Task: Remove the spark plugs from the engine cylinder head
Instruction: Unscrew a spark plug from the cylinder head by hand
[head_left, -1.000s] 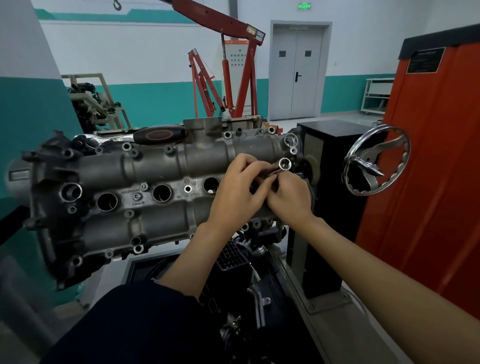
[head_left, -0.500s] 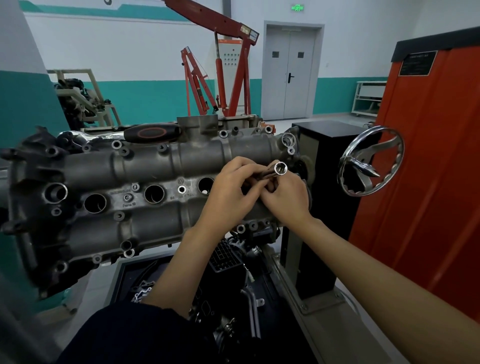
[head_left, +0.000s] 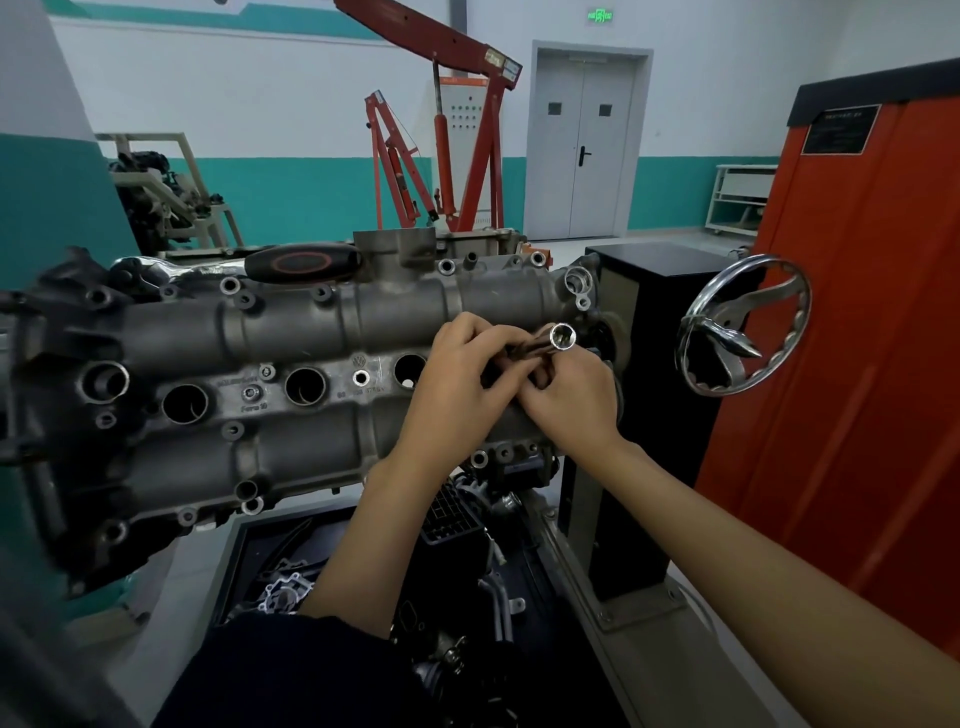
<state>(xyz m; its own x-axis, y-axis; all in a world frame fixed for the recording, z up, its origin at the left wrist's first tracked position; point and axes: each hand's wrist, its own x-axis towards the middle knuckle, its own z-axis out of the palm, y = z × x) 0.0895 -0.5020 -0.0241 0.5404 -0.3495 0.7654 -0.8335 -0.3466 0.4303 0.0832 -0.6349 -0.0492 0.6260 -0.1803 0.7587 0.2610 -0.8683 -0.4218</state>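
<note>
We've got both hands on the socket (head_left: 558, 339): left hand (head_left: 457, 379) curled round its dark rear end, right hand (head_left: 569, 397) pinching from below, shiny open mouth poking up-right past our fingers. Cylinder head (head_left: 291, 332) sits right behind the grip; three plug wells (head_left: 305, 385) open to the left, a 4th prob. hidden under our hands. Can't tell if a plug's inside. Risk, imo: loose two-hand fumble, so socket or plug slips, drops into clutter below the grip.
</note>
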